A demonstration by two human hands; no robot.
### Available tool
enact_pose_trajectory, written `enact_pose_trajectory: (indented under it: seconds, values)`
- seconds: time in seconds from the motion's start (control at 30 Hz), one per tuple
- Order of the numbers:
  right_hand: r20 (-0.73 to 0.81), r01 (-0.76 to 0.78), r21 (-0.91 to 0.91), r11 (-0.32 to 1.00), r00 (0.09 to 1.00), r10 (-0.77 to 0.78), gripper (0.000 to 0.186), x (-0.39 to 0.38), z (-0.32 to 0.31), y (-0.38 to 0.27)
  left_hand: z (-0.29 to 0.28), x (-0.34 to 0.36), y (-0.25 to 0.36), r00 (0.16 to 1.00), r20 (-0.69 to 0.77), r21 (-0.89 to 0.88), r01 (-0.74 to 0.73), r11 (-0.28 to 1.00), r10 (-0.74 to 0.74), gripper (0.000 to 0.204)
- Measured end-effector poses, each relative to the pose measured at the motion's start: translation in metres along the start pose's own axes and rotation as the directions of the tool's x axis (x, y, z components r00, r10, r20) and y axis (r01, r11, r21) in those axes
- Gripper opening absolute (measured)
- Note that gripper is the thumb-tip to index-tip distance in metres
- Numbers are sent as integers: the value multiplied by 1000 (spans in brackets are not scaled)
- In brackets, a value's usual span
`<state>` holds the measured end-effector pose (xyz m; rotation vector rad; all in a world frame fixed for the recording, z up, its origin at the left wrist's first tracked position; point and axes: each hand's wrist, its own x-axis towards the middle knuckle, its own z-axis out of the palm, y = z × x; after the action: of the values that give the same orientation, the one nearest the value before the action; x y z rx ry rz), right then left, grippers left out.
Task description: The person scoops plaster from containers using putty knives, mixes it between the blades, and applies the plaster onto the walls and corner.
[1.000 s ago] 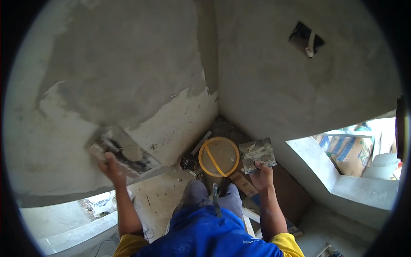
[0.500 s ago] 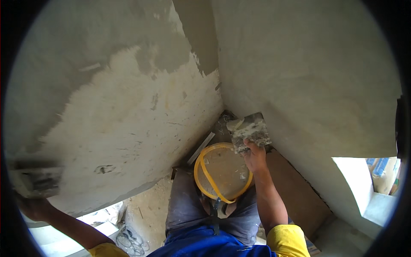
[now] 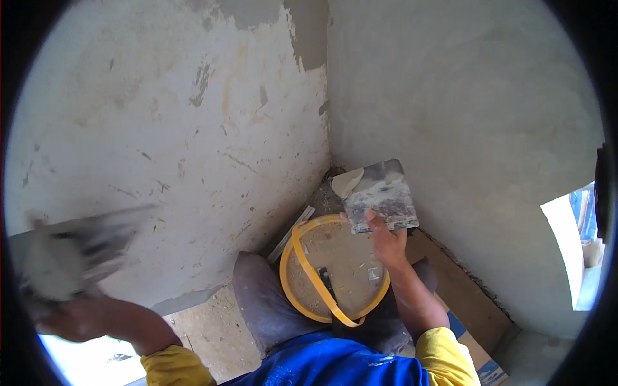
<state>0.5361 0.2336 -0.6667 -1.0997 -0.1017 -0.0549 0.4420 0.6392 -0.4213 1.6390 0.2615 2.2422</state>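
My left hand (image 3: 77,315), at the far left, grips a trowel (image 3: 116,225), blurred by motion, with a pale lump of wet plaster (image 3: 55,267) on it. My right hand (image 3: 386,241) grips a square metal plaster board (image 3: 386,186), thumb on top, with pale plaster smeared on its surface and upper left corner. Below the board, a round bucket (image 3: 341,264) with a yellow rim and yellow strap sits between my bent knees, its dusty, tan inner surface showing.
Two walls meet in the corner: the left (image 3: 167,109) scuffed white with grey patches on top, the right (image 3: 470,109) smooth grey. A pale strip (image 3: 290,235) lies beside the bucket, cardboard (image 3: 473,289) on the floor at right. Bright openings (image 3: 557,244) show low at both sides.
My body is lower, knees bent around the bucket. The view has swung, showing more bare white wall. The left trowel shifted outward to the far left; the right board moved higher in view.
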Motion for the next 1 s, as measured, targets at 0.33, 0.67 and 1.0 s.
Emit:
enact_pose_trajectory:
  seconds: [0.33,0.67,1.0]
  values:
    - [492,573,-527,628,808,-325,37,-20,27,-37,-3,-253,65,-528,770,431,844,-319,-357,43]
    - [667,627,-717,304,744,41,37,-11,-24,-18,6,-247,58,-471,841,387,867,-315,-265,42]
    - [47,-420,441,793,893,447,37,-28,43,-60,3,-269,69,270,920,-57,809,585,-283,56]
